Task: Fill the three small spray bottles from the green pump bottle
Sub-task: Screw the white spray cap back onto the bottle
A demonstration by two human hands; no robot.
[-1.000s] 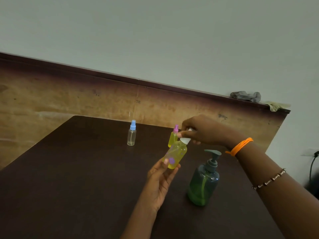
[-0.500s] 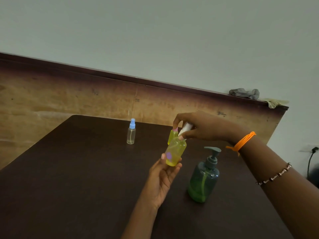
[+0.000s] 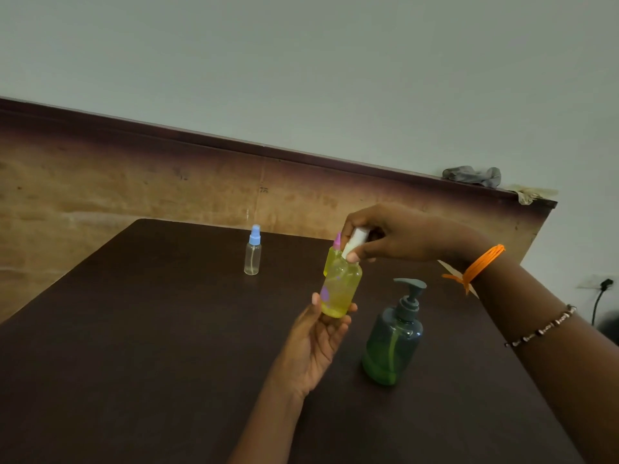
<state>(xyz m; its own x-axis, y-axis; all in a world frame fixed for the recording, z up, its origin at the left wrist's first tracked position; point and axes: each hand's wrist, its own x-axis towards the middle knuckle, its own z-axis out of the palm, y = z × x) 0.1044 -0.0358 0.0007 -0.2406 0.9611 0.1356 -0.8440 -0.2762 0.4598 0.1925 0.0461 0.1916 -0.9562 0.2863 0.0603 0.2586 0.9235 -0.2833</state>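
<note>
My left hand [image 3: 315, 343] grips the bottom of a small spray bottle [image 3: 340, 289] full of yellow liquid and holds it up above the table. My right hand [image 3: 395, 234] pinches that bottle's white spray cap [image 3: 355, 241] on its neck. Behind it stands a second yellow-filled spray bottle with a pink cap [image 3: 336, 242], mostly hidden. A clear spray bottle with a blue cap [image 3: 253, 251] stands at the back of the table. The green pump bottle [image 3: 393, 339] stands upright to the right of my left hand, with green liquid low inside.
The dark brown table [image 3: 134, 346] reaches back to a worn wooden panel [image 3: 134, 189]. A grey cloth [image 3: 472, 175] lies on the panel's top ledge at the right. A wall socket with a black cable [image 3: 599, 293] is at the far right.
The white cap has come down from just above the bottle's neck onto it, with my right hand now closed over it. My left hand has brought the bottle more upright.
</note>
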